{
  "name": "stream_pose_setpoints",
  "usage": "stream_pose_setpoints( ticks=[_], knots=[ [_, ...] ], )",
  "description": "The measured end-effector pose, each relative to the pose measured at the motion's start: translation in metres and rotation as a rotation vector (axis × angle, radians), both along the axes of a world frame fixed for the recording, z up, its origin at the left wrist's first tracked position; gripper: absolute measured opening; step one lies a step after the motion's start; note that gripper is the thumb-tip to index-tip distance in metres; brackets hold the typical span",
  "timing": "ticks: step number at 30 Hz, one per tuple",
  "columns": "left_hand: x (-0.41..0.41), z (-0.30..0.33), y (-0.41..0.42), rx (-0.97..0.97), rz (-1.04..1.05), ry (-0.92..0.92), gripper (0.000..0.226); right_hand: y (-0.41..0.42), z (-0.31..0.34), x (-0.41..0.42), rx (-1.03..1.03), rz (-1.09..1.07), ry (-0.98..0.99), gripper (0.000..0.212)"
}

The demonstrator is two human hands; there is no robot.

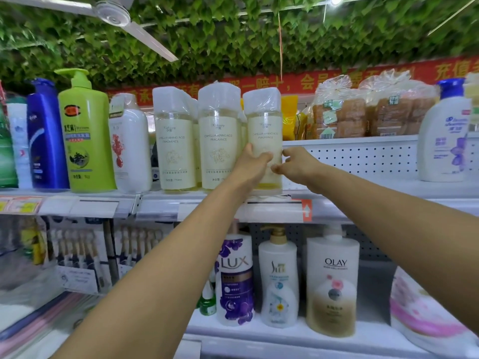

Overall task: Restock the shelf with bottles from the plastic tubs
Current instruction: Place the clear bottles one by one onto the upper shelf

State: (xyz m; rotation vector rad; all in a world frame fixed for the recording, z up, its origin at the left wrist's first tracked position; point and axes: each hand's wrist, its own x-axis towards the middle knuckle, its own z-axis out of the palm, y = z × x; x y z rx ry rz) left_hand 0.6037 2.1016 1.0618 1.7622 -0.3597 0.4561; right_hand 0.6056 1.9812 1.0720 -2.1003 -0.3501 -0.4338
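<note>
Cream-labelled bottle went onto the top shelf, both hands on it.
White shelf [337,143] carried a row of pale bottles; the rightmost bottle [264,141] stood upright, long axis vertical, straight ahead at arm's reach. Left hand [252,164] wrapped its lower front, nearer; right hand [293,164] pinched its right edge. Plastic film covered the cap.

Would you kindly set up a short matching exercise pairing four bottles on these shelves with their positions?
Things:
1. green pump bottle
2. Olay bottle
3. Lux bottle
4. cream-label bottle

Places:
A. lower shelf, left of the white pump bottle
B. upper shelf, between both hands
C. lower shelf, rightmost of three
D. upper shelf, beside the blue bottle

Pairs: 1-D, 2-C, 3-A, 4-B
</note>
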Motion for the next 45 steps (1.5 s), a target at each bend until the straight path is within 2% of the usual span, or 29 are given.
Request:
stream_pose_setpoints(
  ticks=[2, 5, 8, 11, 15, 18, 23, 30, 36, 45],
  knots=[
    [-0.013, -0.001, 0.003, -0.035, 0.002, 0.007, 0.049, -0.004, -0.003, -0.009, -0.021, -0.014, -0.028, 0.039],
    [-0.035, -0.009, 0.006, -0.187, 0.003, 0.009, 0.05, -0.011, -0.012, -0.021, -0.071, -0.099, -0.176, 0.037],
    [-0.065, -0.024, 0.004, -0.381, -0.044, 0.018, 0.035, -0.018, -0.028, -0.036, -0.007, -0.152, -0.36, 0.036],
    [-0.09, -0.045, -0.002, -0.489, -0.111, 0.048, 0.024, -0.024, -0.045, -0.057, 0.08, -0.158, -0.528, 0.029],
    [-0.109, -0.083, -0.012, -0.566, -0.158, 0.115, 0.018, -0.034, -0.081, -0.084, 0.172, -0.121, -0.523, 0.027],
    [-0.12, -0.114, -0.023, -0.602, -0.178, 0.189, 0.011, -0.046, -0.119, -0.097, 0.195, -0.095, -0.457, 0.028],
    [-0.136, -0.178, -0.049, -0.589, -0.121, 0.397, 0.013, -0.076, -0.195, -0.114, 0.209, -0.087, -0.26, 0.033],
    [-0.158, -0.273, -0.063, -0.599, -0.062, 0.627, 0.012, -0.097, -0.29, -0.137, 0.237, -0.034, -0.017, 0.025],
    [-0.178, -0.377, -0.063, -0.561, 0.029, 0.894, 0.014, -0.107, -0.402, -0.159, 0.236, -0.002, 0.325, 0.025],
    [-0.182, -0.53, -0.058, -0.556, 0.135, 1.226, 0.014, -0.11, -0.552, -0.18, 0.263, -0.071, 0.796, 0.026]
  ],
)
